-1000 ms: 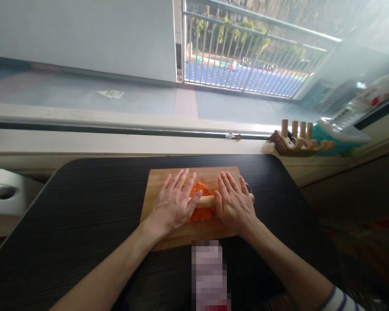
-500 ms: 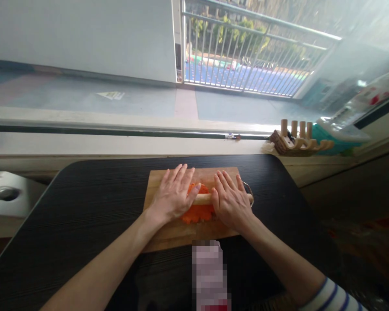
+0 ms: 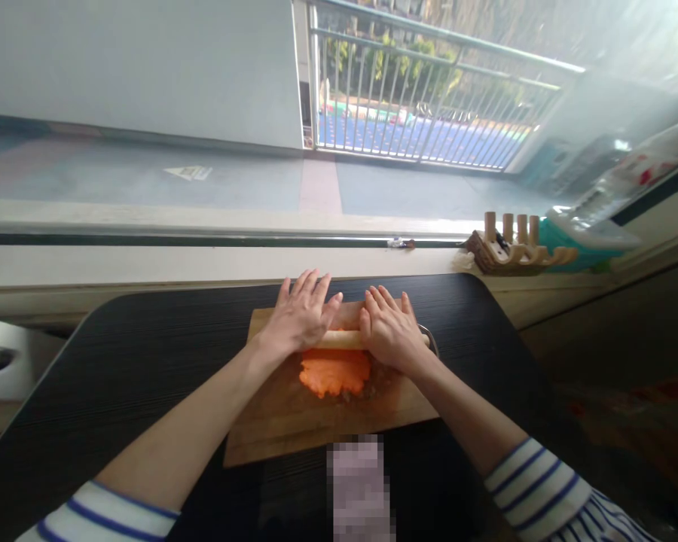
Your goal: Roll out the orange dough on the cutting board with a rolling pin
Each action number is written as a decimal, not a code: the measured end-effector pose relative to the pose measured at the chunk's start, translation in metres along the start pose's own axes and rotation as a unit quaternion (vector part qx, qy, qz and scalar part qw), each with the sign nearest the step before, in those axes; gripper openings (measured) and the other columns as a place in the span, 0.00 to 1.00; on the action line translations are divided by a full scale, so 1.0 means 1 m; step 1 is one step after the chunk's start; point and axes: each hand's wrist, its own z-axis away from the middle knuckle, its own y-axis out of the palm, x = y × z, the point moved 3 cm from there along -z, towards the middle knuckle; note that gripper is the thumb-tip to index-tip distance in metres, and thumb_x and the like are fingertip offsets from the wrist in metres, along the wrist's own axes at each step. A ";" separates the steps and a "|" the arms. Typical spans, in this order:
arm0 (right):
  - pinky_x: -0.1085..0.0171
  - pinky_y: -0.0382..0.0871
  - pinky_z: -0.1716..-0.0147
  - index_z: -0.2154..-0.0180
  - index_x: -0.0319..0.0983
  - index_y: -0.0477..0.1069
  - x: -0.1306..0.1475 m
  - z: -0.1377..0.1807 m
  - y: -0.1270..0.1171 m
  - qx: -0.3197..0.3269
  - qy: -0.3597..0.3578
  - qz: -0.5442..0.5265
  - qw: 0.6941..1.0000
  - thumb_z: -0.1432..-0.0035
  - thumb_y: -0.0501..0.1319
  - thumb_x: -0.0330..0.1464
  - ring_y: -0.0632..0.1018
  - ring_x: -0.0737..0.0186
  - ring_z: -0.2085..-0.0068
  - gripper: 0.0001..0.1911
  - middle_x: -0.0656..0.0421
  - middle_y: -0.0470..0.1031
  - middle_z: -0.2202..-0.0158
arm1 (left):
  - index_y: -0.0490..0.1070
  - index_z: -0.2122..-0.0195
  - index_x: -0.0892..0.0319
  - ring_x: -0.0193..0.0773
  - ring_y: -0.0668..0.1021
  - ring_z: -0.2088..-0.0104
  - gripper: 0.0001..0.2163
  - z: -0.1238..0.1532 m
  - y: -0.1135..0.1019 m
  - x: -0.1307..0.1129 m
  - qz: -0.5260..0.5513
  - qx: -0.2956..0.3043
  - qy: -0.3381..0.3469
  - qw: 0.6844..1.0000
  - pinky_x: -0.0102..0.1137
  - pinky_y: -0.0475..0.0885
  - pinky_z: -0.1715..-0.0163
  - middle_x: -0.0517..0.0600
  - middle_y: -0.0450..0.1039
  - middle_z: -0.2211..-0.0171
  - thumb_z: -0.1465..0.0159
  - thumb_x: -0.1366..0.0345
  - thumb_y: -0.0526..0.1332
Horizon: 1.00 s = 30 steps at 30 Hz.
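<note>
A light wooden rolling pin (image 3: 342, 340) lies crosswise over a flat sheet of orange dough (image 3: 334, 372) with a ragged edge. Under the dough is a wooden cutting board (image 3: 294, 421). My left hand (image 3: 300, 312) rests palm-down on the pin's left part, fingers stretched forward and spread. On its right part lies my right hand (image 3: 392, 329), also flat with fingers extended. The pin's right tip shows just past that hand; its left end is hidden. Small dark bits are scattered on the board near the dough.
The board lies on a black table (image 3: 147, 361). Behind it runs a windowsill (image 3: 231, 263) with a wooden rack (image 3: 511, 252), a teal container (image 3: 570, 233) and a plastic bottle (image 3: 627, 177). A white box (image 3: 11, 361) stands at the left. A blurred pinkish patch (image 3: 358, 489) is in front.
Both hands have pushed the rolling pin away from me, so more orange dough shows on the near side. The board appears turned and shifted slightly; its near left corner sits closer to me.
</note>
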 end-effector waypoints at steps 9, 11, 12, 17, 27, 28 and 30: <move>0.46 0.34 0.35 0.39 0.30 0.59 0.015 0.046 -0.002 -0.062 -0.040 0.011 0.997 0.32 0.39 0.36 0.54 0.55 0.33 0.27 0.48 0.57 0.36 | 0.55 0.36 0.61 0.45 0.55 0.34 0.28 0.045 0.004 -0.007 0.008 -0.015 0.015 1.000 0.47 0.49 0.36 0.57 0.54 0.34 0.31 0.51 0.37; 0.46 0.34 0.35 0.39 0.31 0.59 0.012 0.039 -0.001 -0.061 -0.033 0.013 0.997 0.32 0.40 0.36 0.54 0.55 0.33 0.27 0.49 0.57 0.36 | 0.54 0.36 0.61 0.45 0.55 0.34 0.28 0.041 0.004 -0.007 0.008 -0.027 0.010 1.000 0.48 0.50 0.36 0.58 0.54 0.34 0.31 0.52 0.37; 0.45 0.35 0.35 0.38 0.32 0.59 0.010 0.033 0.001 -0.054 -0.025 0.013 0.998 0.32 0.40 0.36 0.55 0.54 0.33 0.27 0.49 0.58 0.36 | 0.54 0.36 0.61 0.46 0.55 0.34 0.28 0.036 0.004 -0.006 0.009 -0.030 0.005 1.000 0.49 0.50 0.36 0.58 0.53 0.34 0.31 0.52 0.38; 0.42 0.43 0.38 0.39 0.36 0.59 0.003 0.007 0.006 -0.019 -0.012 -0.004 1.000 0.33 0.42 0.36 0.55 0.52 0.34 0.26 0.51 0.57 0.35 | 0.59 0.38 0.64 0.49 0.57 0.35 0.27 0.020 0.001 -0.005 0.011 -0.044 -0.002 0.999 0.52 0.52 0.38 0.62 0.55 0.35 0.31 0.54 0.39; 0.54 0.51 0.41 0.54 0.39 0.72 -0.023 0.032 -0.008 -0.127 -0.077 -0.034 0.988 0.33 0.46 0.34 0.67 0.57 0.41 0.17 0.54 0.72 0.45 | 0.74 0.53 0.61 0.49 0.65 0.39 0.22 0.063 -0.006 0.003 0.029 -0.129 0.110 0.985 0.50 0.59 0.40 0.61 0.66 0.42 0.31 0.53 0.45; 0.56 0.53 0.43 0.59 0.39 0.73 -0.028 0.036 -0.009 -0.143 -0.082 -0.027 0.986 0.33 0.47 0.34 0.70 0.58 0.45 0.16 0.55 0.75 0.49 | 0.74 0.54 0.60 0.50 0.65 0.39 0.22 0.070 -0.005 0.006 0.029 -0.123 0.131 0.983 0.51 0.59 0.40 0.61 0.66 0.41 0.32 0.52 0.47; 0.60 0.59 0.51 0.66 0.39 0.72 -0.036 0.044 -0.008 -0.157 -0.083 -0.005 0.984 0.32 0.48 0.36 0.73 0.59 0.55 0.17 0.55 0.77 0.60 | 0.72 0.51 0.60 0.50 0.65 0.39 0.22 0.081 -0.003 0.010 0.032 -0.119 0.162 0.979 0.51 0.58 0.40 0.60 0.65 0.41 0.34 0.49 0.51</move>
